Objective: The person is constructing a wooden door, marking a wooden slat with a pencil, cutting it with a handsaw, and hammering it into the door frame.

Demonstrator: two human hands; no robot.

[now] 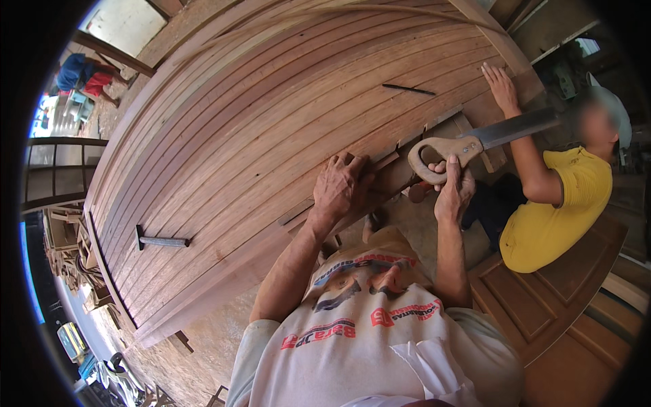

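Observation:
My right hand (453, 192) is closed round the wooden handle of a handsaw (444, 148). The saw is raised off the wood, its dark blade pointing right, toward a co-worker's arm. Beside it, my left hand (341, 184) rests with bent fingers on the near edge of a large panel of narrow wooden planks (298, 115). Its fingertips curl over that edge, where a short strip of wood (386, 161) sticks out. Whatever lies under the fingers is hidden.
A hammer (163, 241) lies on the panel's left part, and a thin dark stick (408, 89) farther back. At the right, a co-worker in a yellow shirt (559, 210) lays a hand on the panel. Carved wooden door panels (525, 298) lie at the lower right. Another person (85, 74) bends down far left.

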